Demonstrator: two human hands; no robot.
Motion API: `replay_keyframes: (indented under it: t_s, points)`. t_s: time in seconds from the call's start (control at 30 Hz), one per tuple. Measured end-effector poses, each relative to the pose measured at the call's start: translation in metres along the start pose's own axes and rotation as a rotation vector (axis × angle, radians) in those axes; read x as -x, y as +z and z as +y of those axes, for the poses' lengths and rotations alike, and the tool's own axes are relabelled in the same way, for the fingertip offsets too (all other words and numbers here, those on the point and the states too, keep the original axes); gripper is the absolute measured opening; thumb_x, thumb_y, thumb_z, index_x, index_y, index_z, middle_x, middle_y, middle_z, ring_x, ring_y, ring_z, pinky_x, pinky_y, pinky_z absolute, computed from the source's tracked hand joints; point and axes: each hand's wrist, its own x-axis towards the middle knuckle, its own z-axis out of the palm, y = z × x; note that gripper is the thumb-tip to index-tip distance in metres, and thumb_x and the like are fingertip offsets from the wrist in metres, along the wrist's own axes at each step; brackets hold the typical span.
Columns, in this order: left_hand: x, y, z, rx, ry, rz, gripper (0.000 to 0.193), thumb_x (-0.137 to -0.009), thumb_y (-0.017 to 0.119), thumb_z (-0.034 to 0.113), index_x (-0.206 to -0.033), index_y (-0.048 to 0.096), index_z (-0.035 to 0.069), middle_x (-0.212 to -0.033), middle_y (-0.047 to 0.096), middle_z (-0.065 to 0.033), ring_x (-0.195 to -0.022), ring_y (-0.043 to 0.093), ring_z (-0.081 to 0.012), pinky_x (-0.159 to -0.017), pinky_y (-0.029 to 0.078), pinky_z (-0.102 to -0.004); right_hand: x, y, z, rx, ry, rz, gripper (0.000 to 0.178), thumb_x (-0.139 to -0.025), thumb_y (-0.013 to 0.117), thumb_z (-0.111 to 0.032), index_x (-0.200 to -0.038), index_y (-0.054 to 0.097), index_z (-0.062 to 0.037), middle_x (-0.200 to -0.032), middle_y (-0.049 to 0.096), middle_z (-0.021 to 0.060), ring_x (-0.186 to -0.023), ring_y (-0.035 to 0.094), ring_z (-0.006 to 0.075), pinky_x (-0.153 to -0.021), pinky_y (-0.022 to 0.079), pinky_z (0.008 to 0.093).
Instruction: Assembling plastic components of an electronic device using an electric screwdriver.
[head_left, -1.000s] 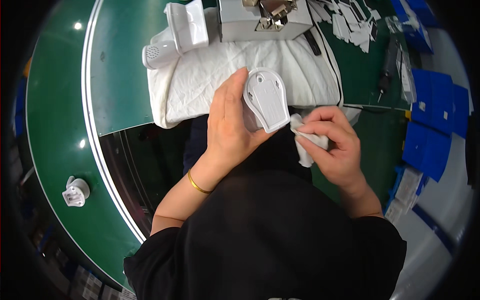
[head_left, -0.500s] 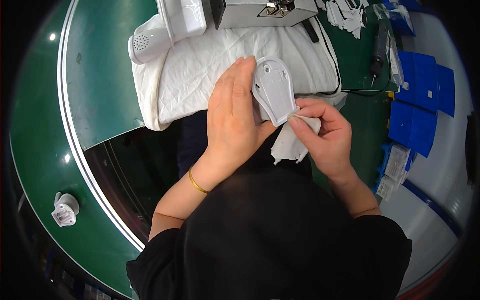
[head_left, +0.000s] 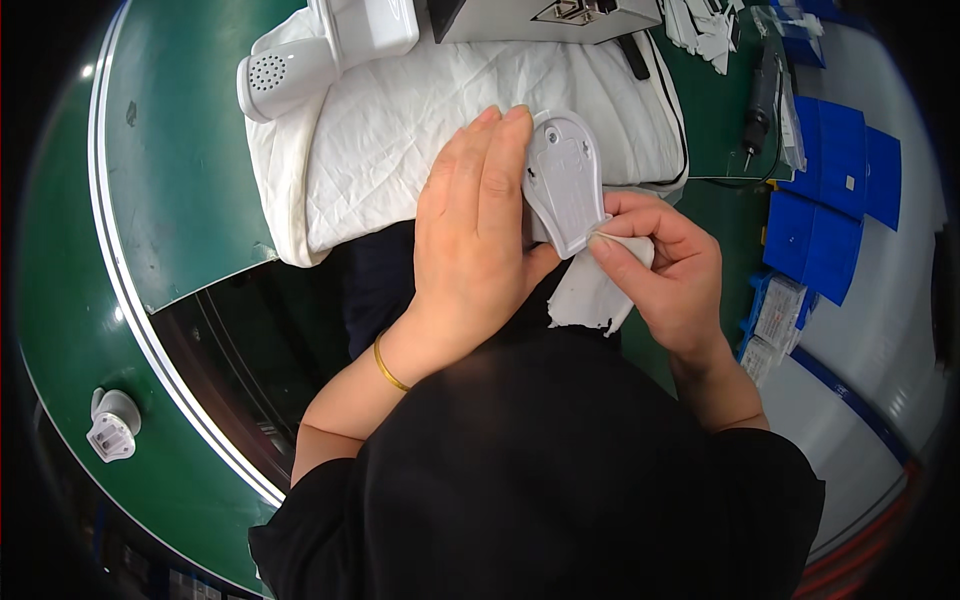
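My left hand [head_left: 475,225] is closed around the side of a white plastic housing [head_left: 568,180], rounded at the far end and narrower toward me. Small screw holes show in its recessed face; the rest of it is hidden behind my fingers and palm. Between thumb and fingers, my right hand [head_left: 668,265] pinches a scrap of white cloth [head_left: 592,292] against the housing's narrow near corner. The loose end of the cloth hangs below, with a ragged edge. Beyond both hands lies a folded white cloth pad [head_left: 390,150] on the green table [head_left: 185,190].
A white plastic part with a perforated round end [head_left: 285,80] lies at the pad's far left, beside a grey metal box [head_left: 540,22]. An electric screwdriver [head_left: 758,115] and blue bins [head_left: 830,155] are at right. Another white part [head_left: 113,425] stands far left.
The whole view has shifted slightly. My hands and the housing sit a little farther right, the housing tilted slightly differently. The cloth stays pinched at the same corner.
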Motion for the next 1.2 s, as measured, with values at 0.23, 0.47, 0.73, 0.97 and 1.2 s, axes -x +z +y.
replay_keyframes:
  t_s: [0.23, 0.47, 0.73, 0.97, 1.2]
  points:
    - [-0.001, 0.000, 0.000, -0.005, 0.013, 0.021, 0.101, -0.048, 0.084, 0.000, -0.140, 0.044, -0.004, -0.130, 0.055, -0.0196, -0.124, 0.055, -0.0412, -0.102, 0.046, -0.0492, 0.000, 0.000, -0.002, 0.024, -0.028, -0.033, 0.014, -0.085, 0.068, 0.009, -0.099, 0.068, 0.0050, -0.121, 0.064, 0.0152, -0.108, 0.061, 0.0166, -0.096, 0.047, 0.0288]
    - [-0.001, 0.000, -0.001, 0.019, 0.006, 0.026, 0.099, -0.050, 0.084, 0.001, -0.141, 0.044, -0.004, -0.128, 0.056, -0.0190, -0.123, 0.055, -0.0414, -0.102, 0.046, -0.0486, -0.001, 0.003, -0.003, 0.048, -0.017, -0.023, 0.013, -0.085, 0.068, 0.009, -0.096, 0.068, 0.0038, -0.116, 0.063, 0.0122, -0.103, 0.061, 0.0134, -0.091, 0.047, 0.0259]
    - [0.000, -0.002, -0.007, -0.032, 0.043, 0.010, 0.094, -0.063, 0.090, 0.014, -0.141, 0.042, -0.003, -0.134, 0.056, -0.0196, -0.117, 0.059, -0.0374, -0.096, 0.051, -0.0417, -0.003, 0.008, -0.001, 0.021, -0.007, 0.016, 0.013, -0.085, 0.068, 0.010, -0.096, 0.068, 0.0032, -0.109, 0.062, 0.0094, -0.099, 0.060, 0.0122, -0.088, 0.047, 0.0240]
    - [-0.001, -0.002, -0.005, -0.045, 0.040, -0.003, 0.093, -0.062, 0.091, 0.012, -0.141, 0.042, -0.003, -0.134, 0.056, -0.0202, -0.117, 0.059, -0.0382, -0.096, 0.052, -0.0419, -0.002, 0.002, 0.005, -0.003, -0.022, -0.045, 0.013, -0.083, 0.069, 0.010, -0.094, 0.069, 0.0034, -0.110, 0.062, 0.0103, -0.099, 0.060, 0.0144, -0.090, 0.046, 0.0264]
    - [0.001, 0.000, -0.005, 0.024, -0.005, -0.006, 0.100, -0.051, 0.084, -0.001, -0.142, 0.043, -0.003, -0.128, 0.056, -0.0212, -0.124, 0.054, -0.0425, -0.102, 0.046, -0.0491, 0.002, 0.007, 0.007, -0.012, -0.063, -0.031, 0.011, -0.086, 0.070, 0.006, -0.097, 0.069, 0.0041, -0.116, 0.060, 0.0095, -0.102, 0.061, 0.0124, -0.086, 0.049, 0.0255]
